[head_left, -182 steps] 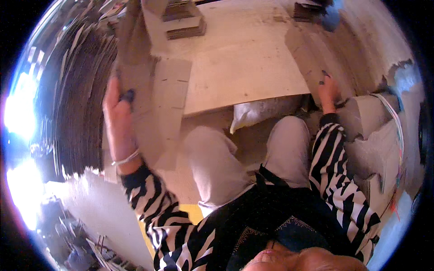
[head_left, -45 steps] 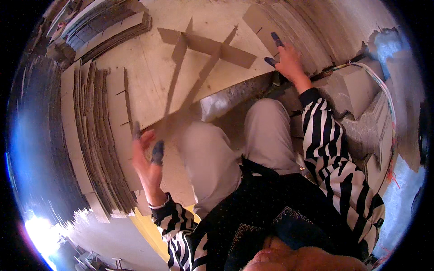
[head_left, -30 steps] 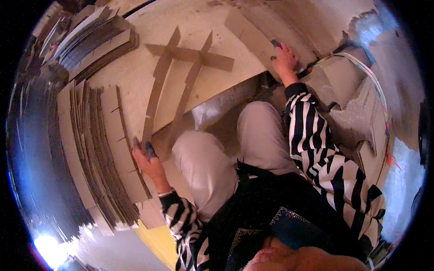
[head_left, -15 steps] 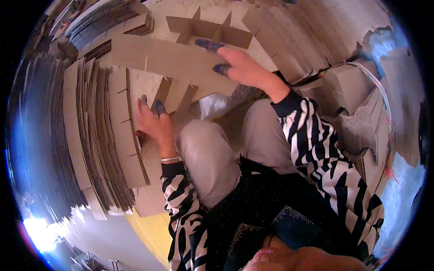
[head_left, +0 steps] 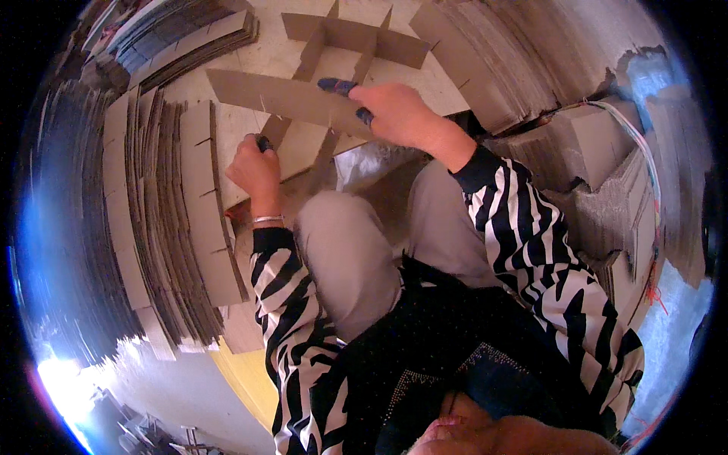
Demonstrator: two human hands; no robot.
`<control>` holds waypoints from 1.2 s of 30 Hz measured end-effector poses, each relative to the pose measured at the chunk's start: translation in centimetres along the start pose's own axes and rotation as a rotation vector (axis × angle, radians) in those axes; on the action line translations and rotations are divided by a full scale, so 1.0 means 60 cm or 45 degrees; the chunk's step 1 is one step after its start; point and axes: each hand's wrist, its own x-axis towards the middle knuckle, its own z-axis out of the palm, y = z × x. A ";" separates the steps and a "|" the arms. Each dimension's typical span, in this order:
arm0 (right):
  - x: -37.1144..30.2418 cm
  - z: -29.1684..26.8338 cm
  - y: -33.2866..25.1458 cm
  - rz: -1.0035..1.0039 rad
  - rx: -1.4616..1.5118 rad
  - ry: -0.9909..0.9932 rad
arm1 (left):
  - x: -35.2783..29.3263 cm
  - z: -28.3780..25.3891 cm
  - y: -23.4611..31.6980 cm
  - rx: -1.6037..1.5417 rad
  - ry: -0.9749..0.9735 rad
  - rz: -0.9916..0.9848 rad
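Observation:
A cardboard divider grid lies partly over a pale board, with slotted strips crossing each other. My right hand grips the right end of the near cross strip, its dark-covered fingertips over the top edge. My left hand is closed, thumb and finger at the near end of the left lengthwise strip. The right lengthwise strip reaches toward my knees, blurred at its near end. Beyond my hands the far cross strip stands on edge across both lengthwise strips.
Slotted cardboard strips stand stacked on the left, beside a taller cardboard pile. A bundle lies at far left. More cardboard stacks line the right, with pale cords near them. A yellow surface shows at lower left.
The near cross strip has dropped and tilted more upright, now crossing the lengthwise strips. My left hand has moved up and its fingers have closed on a strip end; my right hand shifted slightly left.

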 end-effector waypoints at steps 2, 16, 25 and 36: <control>-0.007 -0.002 -0.006 0.018 -0.029 -0.021 | 0.010 0.012 0.003 -0.012 -0.011 -0.053; -0.011 0.034 0.022 -0.071 -0.130 0.023 | -0.019 -0.045 0.068 -0.368 0.173 0.205; -0.030 0.077 0.021 -0.249 -0.051 -0.019 | -0.044 -0.014 0.092 -0.329 -0.599 0.289; -0.056 0.115 0.082 -0.181 -0.107 0.013 | 0.025 -0.022 0.075 -0.190 0.049 0.140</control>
